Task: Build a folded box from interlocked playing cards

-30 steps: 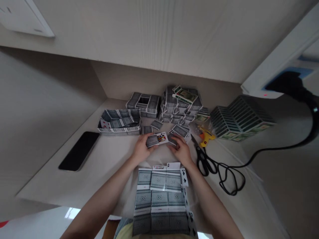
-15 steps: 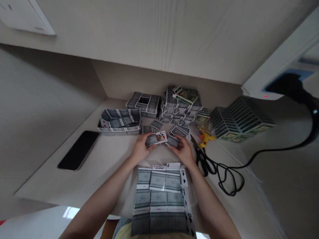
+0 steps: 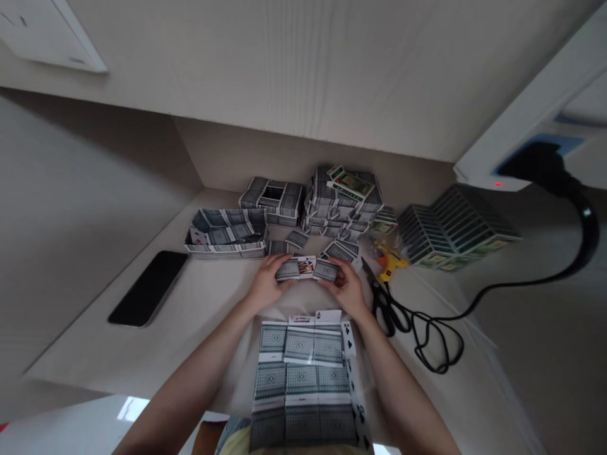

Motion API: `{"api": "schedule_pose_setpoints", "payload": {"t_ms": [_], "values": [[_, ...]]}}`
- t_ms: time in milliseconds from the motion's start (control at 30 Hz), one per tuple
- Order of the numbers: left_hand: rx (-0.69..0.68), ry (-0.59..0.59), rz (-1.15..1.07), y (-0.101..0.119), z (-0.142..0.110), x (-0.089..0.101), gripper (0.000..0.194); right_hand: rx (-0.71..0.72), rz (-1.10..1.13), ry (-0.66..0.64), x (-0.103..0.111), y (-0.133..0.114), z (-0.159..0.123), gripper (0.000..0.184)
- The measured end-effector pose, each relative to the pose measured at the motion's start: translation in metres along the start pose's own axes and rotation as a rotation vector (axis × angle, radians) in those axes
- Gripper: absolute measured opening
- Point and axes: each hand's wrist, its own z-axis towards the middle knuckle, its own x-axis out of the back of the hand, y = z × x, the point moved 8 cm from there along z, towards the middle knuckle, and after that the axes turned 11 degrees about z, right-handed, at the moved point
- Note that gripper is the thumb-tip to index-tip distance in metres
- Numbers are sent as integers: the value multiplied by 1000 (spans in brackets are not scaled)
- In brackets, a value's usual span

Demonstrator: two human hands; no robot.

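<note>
My left hand (image 3: 271, 280) is closed on a playing card (image 3: 287, 270) that lies back up. Between the hands a face card (image 3: 307, 266) shows its picture side, overlapped by the card at the left. In my right hand (image 3: 349, 285) another playing card (image 3: 326, 270), also back up, is pinched; its left edge meets the face card. Nearer to me lies a panel of joined playing cards (image 3: 302, 379), mostly backs, with an ace (image 3: 328, 315) jutting from its far edge. Loose cards (image 3: 342, 250) lie just beyond my right hand.
Card-covered boxes (image 3: 272, 205) and a stacked block with a card pack (image 3: 351, 183) on it stand at the back. An open card box (image 3: 226, 251) and a phone (image 3: 148, 287) are left; scissors (image 3: 391, 309), a yellow glue gun (image 3: 391, 260), its black cord and card packs (image 3: 455, 230) right.
My right hand has brought its card left and level, so it now meets the face card beside my left hand. The gap between the two has closed.
</note>
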Motion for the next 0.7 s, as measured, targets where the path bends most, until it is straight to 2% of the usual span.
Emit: {"api": "schedule_pose_setpoints", "payload": {"t_ms": [133,400,567,700], "values": [[-18,-23,-33,-1,0,2,50,-11,85,-62,-4,0,1,58],[-69,-125,-115,7,-3,-3,56,144,-192,-212,-10,-18,0,62],[-61,-167,-176,8,-4,-4,62,177,-162,-265,-15,-25,-2,54],[-74,-188,-226,11,-3,-3,65,127,-107,-269,-13,-22,-2,53]]}}
